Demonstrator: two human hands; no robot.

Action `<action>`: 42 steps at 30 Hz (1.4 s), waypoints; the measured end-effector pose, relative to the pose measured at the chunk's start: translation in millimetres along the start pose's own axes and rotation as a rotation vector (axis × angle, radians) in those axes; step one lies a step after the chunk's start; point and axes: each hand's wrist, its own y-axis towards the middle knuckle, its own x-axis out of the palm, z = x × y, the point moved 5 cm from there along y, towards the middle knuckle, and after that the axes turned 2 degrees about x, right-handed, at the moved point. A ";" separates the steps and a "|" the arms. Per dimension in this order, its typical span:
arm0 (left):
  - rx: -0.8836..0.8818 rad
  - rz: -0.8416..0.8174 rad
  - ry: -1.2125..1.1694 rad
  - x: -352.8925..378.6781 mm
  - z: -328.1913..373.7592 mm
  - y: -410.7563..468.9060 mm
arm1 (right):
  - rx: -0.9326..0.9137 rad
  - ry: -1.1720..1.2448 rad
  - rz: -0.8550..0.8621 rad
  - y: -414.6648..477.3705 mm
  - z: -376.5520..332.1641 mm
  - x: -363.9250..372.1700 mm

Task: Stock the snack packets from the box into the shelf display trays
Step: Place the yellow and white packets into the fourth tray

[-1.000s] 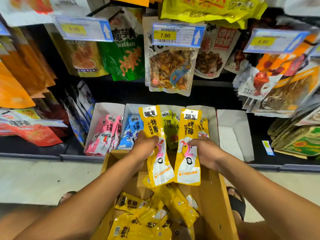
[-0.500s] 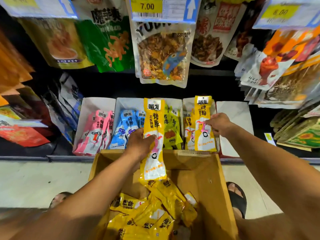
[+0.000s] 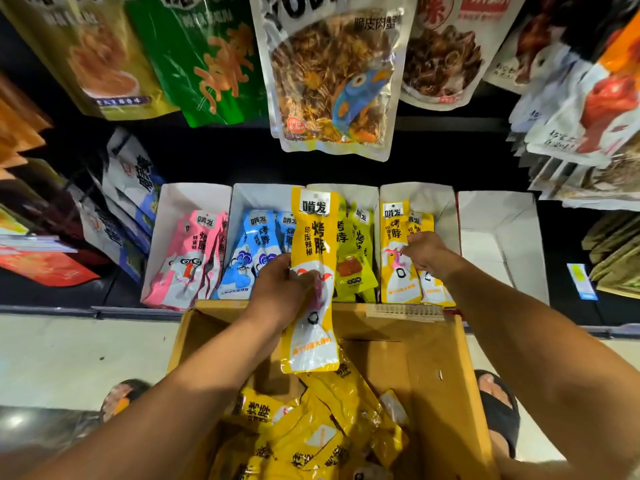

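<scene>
Snack packets (image 3: 311, 431) in yellow wrap lie heaped in the open cardboard box (image 3: 446, 393) at the foot of the dark bottom shelf (image 3: 571, 306), and the left hand (image 3: 277, 292) grips one yellow packet (image 3: 313, 230) upright above the box's far edge. The right hand (image 3: 429, 254) reaches into a white display tray (image 3: 433, 199), curled fingers against the standing yellow packets (image 3: 394, 282) there; whether it pinches one I cannot tell. Neighbouring trays hold pink packets (image 3: 187, 261), blue packets (image 3: 249, 251) and green packets (image 3: 353, 258), larger hanging bags (image 3: 332, 74) crowd above, and a pale floor (image 3: 69, 348) runs below.
</scene>
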 end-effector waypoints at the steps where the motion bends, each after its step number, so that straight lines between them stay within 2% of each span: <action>1: -0.003 -0.001 -0.001 -0.8 -1.2 0.3 | 0.001 -0.025 0.017 1.8 -0.1 1.2; 9: -0.022 -0.004 -0.032 -0.7 -1.9 -0.5 | -0.073 -0.127 0.060 -3.8 -0.6 -0.3; 16: 0.004 -0.013 -0.072 -2.2 8.0 -8.9 | -0.114 -0.029 0.027 -38.5 -3.5 -16.1; 21: 0.034 -0.038 -0.112 1.3 22.2 -16.8 | -0.308 -0.112 0.025 -92.8 -42.9 -41.9; 27: 0.018 -0.022 -0.194 4.6 34.0 -33.5 | -0.592 -0.146 0.000 -231.5 -83.0 -32.5; 30: 0.000 -0.024 -0.190 6.3 41.1 -41.5 | -0.659 -0.310 -0.008 -278.7 -83.5 -13.6; 33: -0.011 -0.039 -0.208 8.2 41.1 -44.7 | -0.650 -0.466 0.034 -293.1 -82.5 5.0; 42: 0.049 -0.017 -0.157 17.5 33.4 -42.1 | -0.610 -0.615 0.198 -291.9 -86.0 21.8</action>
